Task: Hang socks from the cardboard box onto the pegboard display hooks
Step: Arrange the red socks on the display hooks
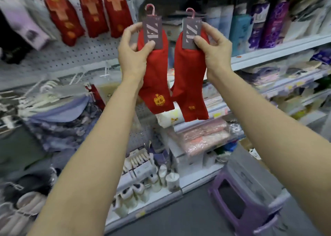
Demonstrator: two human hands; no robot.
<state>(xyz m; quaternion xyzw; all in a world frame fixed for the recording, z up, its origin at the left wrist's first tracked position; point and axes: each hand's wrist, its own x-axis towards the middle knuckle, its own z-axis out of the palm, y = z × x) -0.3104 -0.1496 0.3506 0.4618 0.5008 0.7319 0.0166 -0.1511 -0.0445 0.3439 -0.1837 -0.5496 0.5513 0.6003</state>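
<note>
Up in the middle of the view, both hands are raised side by side, each holding one pair of red socks in front of the shelving. The left hand (133,47) pinches the left red sock pair (155,78) at its grey card header (152,32), thumb on the front of the card and fingers curled round the back, so the hand is clamped on that pair. The right hand (214,48) grips the right red sock pair (189,82) the same way at its own grey header (191,33), thumb on the card face and fingers wrapped round the far edge. Each header carries a small pink plastic hook, the left hook (150,9) and the right hook (191,13), both pointing up and hanging on nothing. The two pairs hang just beside each other, their lower ends close together, with a gold emblem near the toe of each.

Far left, the white pegboard (71,57) already carries three more red sock packs (89,10) hanging in a row along the top. Below them lie piled grey and purple garments (59,114). To the right, shelves (279,51) hold boxed goods, blurred. On the near right floor stands a purple plastic stool (250,198). The cardboard box cannot be made out.
</note>
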